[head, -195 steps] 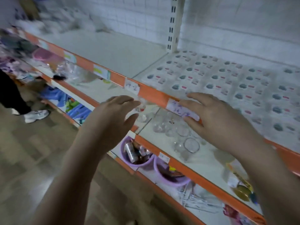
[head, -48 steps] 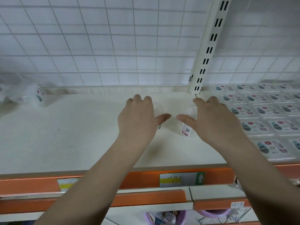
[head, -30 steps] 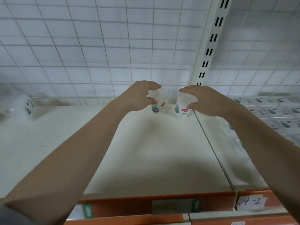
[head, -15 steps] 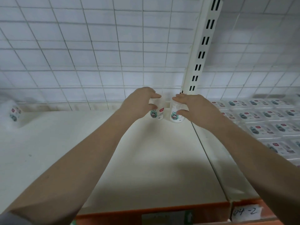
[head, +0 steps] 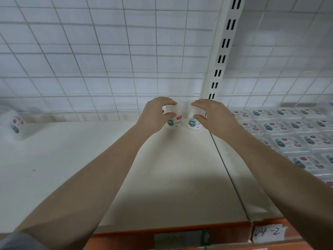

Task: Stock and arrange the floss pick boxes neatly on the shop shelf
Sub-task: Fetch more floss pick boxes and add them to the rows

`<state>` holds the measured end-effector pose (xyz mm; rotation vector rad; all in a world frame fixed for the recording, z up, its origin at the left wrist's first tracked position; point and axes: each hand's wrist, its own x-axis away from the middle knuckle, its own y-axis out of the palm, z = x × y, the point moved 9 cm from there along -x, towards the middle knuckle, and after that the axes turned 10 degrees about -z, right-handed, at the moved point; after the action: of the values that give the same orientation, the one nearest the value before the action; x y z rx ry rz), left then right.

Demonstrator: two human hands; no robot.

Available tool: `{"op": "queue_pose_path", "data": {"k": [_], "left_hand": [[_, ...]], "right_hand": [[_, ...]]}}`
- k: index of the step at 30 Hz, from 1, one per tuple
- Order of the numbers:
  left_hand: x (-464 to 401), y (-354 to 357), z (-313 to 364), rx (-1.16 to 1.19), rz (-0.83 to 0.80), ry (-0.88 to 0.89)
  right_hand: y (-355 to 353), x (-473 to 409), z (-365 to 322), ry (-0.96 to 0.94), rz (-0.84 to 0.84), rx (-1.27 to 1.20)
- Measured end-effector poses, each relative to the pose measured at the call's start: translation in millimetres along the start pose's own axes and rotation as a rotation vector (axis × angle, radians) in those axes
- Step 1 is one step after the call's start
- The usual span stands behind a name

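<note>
Two small clear floss pick boxes stand upright side by side at the back of the white shelf (head: 162, 177), close to the wire grid. My left hand (head: 155, 114) curls around the left floss pick box (head: 176, 120), thumb on its front. My right hand (head: 210, 114) curls around the right floss pick box (head: 193, 122) in the same way. Both boxes rest on the shelf surface, and my fingers hide their tops.
A slotted white upright post (head: 222, 51) rises just behind my right hand. Rows of flat floss pick packs (head: 288, 129) cover the shelf section to the right. Another clear box (head: 15, 123) lies blurred at the far left. An orange price rail (head: 266, 233) marked 04-2 runs along the front edge.
Both hands carried the two boxes from mid-shelf to the back, near the post, and lowered them until they stand on the shelf. My fingers have loosened slightly around them.
</note>
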<state>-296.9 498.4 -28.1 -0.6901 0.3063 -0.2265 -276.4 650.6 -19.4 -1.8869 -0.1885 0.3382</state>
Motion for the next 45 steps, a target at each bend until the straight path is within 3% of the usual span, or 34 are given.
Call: {"op": "queue_pose_path", "data": {"k": [4, 10, 19, 31, 35, 37, 41, 45], "left_hand": [[13.6, -16.0, 6.6, -0.058, 0.038, -0.006], [77.1, -85.0, -20.1, -0.189, 0.142, -0.203], [224.7, -224.0, -109.9, -0.365, 0.329, -0.515], [335.7, -368.1, -214.0, -0.52, 0.397, -0.545], [356.1, -395.7, -212.2, -0.601, 0.45, -0.431], [362.7, -404.7, -219.4, -0.581, 0.39, -0.396], [368.5, -397.2, -252.5, -0.532, 0.014, -0.463], [374.4, -396.4, -263.7, -0.473, -0.159, -0.471]], "right_hand": [[-16.8, 0.7, -9.8, -0.031, 0.113, -0.037], [-25.7, -1.5, -69.2, -0.128, 0.19, -0.068], [32.9, -25.6, -221.0, -0.251, 0.054, -0.063], [130.8, -68.1, -414.0, -0.126, -0.045, -0.068], [157.8, -81.4, -437.5, -0.079, -0.09, -0.112], [170.6, -92.8, -440.3, -0.062, -0.106, -0.119], [191.0, -113.4, -446.2, -0.007, -0.147, -0.152], [201.3, -122.2, -449.2, 0.074, -0.124, -0.215]]}}
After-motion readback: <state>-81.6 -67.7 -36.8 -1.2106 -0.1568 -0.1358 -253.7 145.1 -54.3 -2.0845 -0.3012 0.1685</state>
